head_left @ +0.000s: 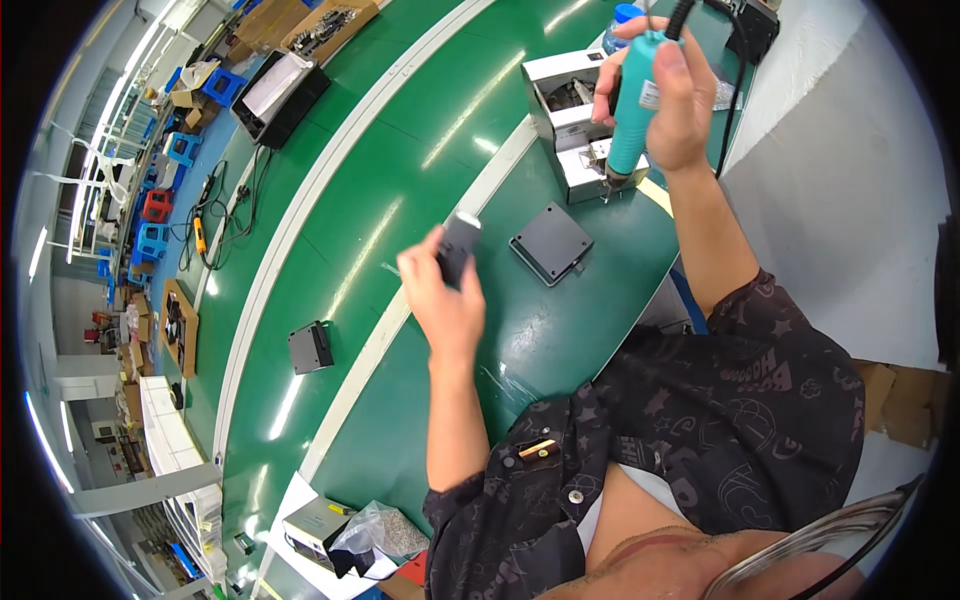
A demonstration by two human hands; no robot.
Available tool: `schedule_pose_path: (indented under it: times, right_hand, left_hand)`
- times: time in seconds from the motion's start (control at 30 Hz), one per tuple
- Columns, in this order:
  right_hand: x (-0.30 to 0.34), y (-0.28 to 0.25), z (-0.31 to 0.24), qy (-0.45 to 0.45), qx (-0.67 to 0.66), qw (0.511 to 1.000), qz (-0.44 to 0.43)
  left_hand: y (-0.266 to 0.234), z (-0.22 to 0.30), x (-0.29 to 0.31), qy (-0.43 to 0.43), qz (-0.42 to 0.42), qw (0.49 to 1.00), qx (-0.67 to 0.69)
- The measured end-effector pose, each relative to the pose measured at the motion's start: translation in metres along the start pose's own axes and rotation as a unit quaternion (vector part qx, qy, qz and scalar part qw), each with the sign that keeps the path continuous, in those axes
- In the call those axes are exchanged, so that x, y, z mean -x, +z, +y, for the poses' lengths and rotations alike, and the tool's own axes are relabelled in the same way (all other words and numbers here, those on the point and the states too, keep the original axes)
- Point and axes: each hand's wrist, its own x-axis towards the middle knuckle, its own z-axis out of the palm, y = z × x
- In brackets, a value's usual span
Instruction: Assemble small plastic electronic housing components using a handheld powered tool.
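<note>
My right hand (pixel 682 115) is wrapped around a teal electric screwdriver (pixel 632 118), its tip pointing down at the front of a white and black screw feeder (pixel 580 180). Whether the tip touches a screw there is too small to tell. In my left hand (pixel 446 305) is a dark rectangular part (pixel 459 243) with a light end, gripped between thumb and fingers and smeared by motion. On the green bench between my hands lies a flat black square case (pixel 553 243), with holes near its corners and a small tab on one side.
Another small black case (pixel 311 347) sits left on the green conveyor belt (pixel 370 240). At lower left are a box-shaped device (pixel 318 530) and a clear plastic bag (pixel 380 535). Farther off stand a black bin (pixel 280 100) and an orange-handled tool (pixel 200 235) with cables. A blue-capped bottle (pixel 622 25) stands behind the feeder.
</note>
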Motion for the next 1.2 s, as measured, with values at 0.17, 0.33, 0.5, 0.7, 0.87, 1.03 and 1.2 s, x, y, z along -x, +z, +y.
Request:
schedule_pose_path:
  times: [0.17,0.33,0.5,0.7,0.87,1.03,1.2]
  right_hand:
    - [0.018,0.034,0.005,-0.027,-0.107,0.994,-0.01]
    - [0.023,0.05,0.024,-0.079,-0.119,0.989,-0.026]
    - [0.029,0.058,0.047,-0.083,-0.096,0.99,-0.055]
    - [0.041,0.063,0.065,-0.056,-0.117,0.986,-0.104]
    - [0.047,0.062,0.071,-0.054,-0.138,0.981,-0.124]
    - [0.04,0.062,0.07,-0.072,-0.128,0.981,-0.129]
    - [0.031,0.019,0.026,-0.103,-0.21,0.967,-0.103]
  left_hand:
    - [-0.01,0.004,0.089,0.059,-0.057,0.997,-0.015]
    - [-0.022,0.028,0.09,0.102,-0.176,0.979,-0.018]
    - [-0.023,0.025,0.064,0.102,-0.191,0.976,-0.015]
    - [0.012,0.023,0.035,0.004,-0.226,0.972,-0.066]
    - [0.024,0.028,0.032,-0.035,-0.237,0.969,-0.067]
    - [0.026,0.034,0.031,-0.026,-0.228,0.97,-0.079]
    - [0.029,0.025,0.035,-0.01,-0.216,0.972,-0.087]
